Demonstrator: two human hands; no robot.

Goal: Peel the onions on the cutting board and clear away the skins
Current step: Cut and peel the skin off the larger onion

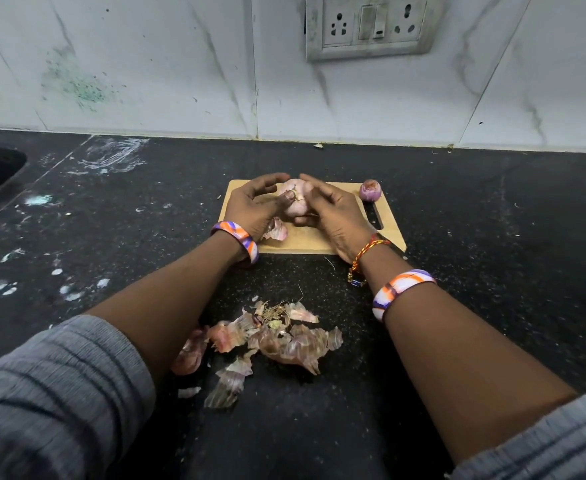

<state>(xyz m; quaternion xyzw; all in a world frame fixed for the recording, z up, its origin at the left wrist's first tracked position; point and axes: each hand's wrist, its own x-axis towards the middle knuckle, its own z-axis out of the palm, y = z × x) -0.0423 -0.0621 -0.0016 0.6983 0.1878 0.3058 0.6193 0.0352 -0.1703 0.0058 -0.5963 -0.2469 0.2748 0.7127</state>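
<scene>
at the frame's centre a pale wooden cutting board (305, 239) carries a pinkish half-peeled onion (293, 202), root tuft facing the camera, cupped between the left hand (255, 207) and right hand (333, 216), whose curled fingers grip it. a small purple peeled onion (370, 190) sits at the board's upper right corner. a pile of dry papery skins (270, 341) lies on the black counter (492, 237) below.

Both hands, left hand (255, 206) and right hand (333, 216), cup a pale pink onion (293, 199) over the wooden cutting board (305, 237); left fingers (286, 202) pinch its roots. Papery pink skins (277, 341) lie on the black counter (492, 237), nearer than the fingers.
</scene>
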